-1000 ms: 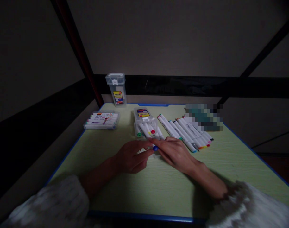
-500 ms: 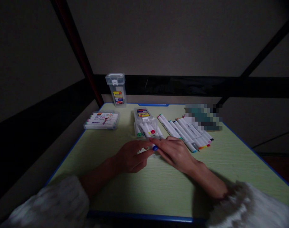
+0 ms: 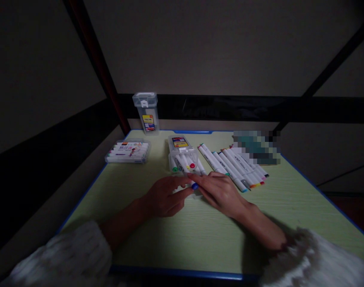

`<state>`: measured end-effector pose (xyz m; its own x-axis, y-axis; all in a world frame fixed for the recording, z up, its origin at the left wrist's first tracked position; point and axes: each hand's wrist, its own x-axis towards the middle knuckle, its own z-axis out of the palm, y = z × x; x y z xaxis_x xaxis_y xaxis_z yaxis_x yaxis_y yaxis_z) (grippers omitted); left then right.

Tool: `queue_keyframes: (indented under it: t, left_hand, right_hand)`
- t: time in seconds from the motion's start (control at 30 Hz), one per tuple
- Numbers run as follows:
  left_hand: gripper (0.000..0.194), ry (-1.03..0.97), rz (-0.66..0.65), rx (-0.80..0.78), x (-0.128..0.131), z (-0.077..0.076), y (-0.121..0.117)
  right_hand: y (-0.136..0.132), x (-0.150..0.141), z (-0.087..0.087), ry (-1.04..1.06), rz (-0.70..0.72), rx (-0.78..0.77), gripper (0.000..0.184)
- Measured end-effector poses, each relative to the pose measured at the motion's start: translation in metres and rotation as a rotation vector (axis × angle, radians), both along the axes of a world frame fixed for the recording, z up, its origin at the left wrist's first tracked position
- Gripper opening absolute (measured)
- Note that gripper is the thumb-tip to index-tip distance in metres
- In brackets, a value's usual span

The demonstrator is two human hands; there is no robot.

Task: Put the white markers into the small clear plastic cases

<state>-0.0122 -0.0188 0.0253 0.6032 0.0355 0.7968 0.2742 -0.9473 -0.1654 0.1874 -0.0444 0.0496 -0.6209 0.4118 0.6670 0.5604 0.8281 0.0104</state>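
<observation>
Between both hands is a white marker with a blue end point(image 3: 195, 186). My left hand point(image 3: 166, 196) closes on it from the left, fingertips at its blue end. From the right, my right hand point(image 3: 220, 189) pinches the same marker, its fingers partly covering the barrel. Just beyond lies an open clear plastic marker case point(image 3: 182, 146) with a yellow label, holding several white markers with green, yellow and red ends. The case's clear lid part point(image 3: 196, 195) shows beneath my fingers, mostly hidden.
Several white markers point(image 3: 234, 167) lie side by side on the table at the right. A pixelated greenish item point(image 3: 256, 147) sits behind them. On the left is a flat clear box of markers point(image 3: 128, 151). A tall clear marker case point(image 3: 147, 113) stands at the back left.
Almost nothing has moved. The blue-ended marker and the fingers around it have shifted very slightly to the left.
</observation>
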Motion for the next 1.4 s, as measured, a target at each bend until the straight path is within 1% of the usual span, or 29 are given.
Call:
queue_keyframes:
  t: [0.4,0.6,0.73,0.97,1.13,1.27,1.4]
  left_hand:
    - [0.022,-0.009,0.027,0.022,0.0008,0.0015,-0.0001]
    - [0.024,-0.001,0.014,0.012,-0.0004,-0.0002,0.0011]
    - [0.026,0.000,0.028,0.007,-0.0012,-0.0006,0.0006]
    - [0.026,-0.035,0.067,0.030,-0.0003,-0.0010,0.0008]
    - [0.025,-0.039,0.089,-0.013,-0.0004,0.0005,-0.0003]
    - [0.022,-0.043,0.134,-0.029,-0.0004,0.0022,-0.0023]
    - [0.019,-0.059,0.138,-0.047,0.0006,0.0023,-0.0025]
  right_hand:
    - [-0.0006,0.0012,0.0000,-0.014,-0.031,-0.011,0.034]
    - [-0.0010,0.0005,0.0000,0.007,-0.032,-0.009,0.031]
    - [-0.0013,0.0003,0.0001,0.031,-0.042,-0.019,0.029]
    - [-0.0013,-0.0012,0.0006,0.108,-0.028,-0.090,0.026]
    - [-0.0006,-0.0013,-0.0011,0.071,-0.033,-0.177,0.033]
    - [0.0003,-0.0018,-0.0022,0.054,-0.048,-0.219,0.035]
    - [0.0008,-0.0026,-0.0028,0.062,-0.038,-0.236,0.034]
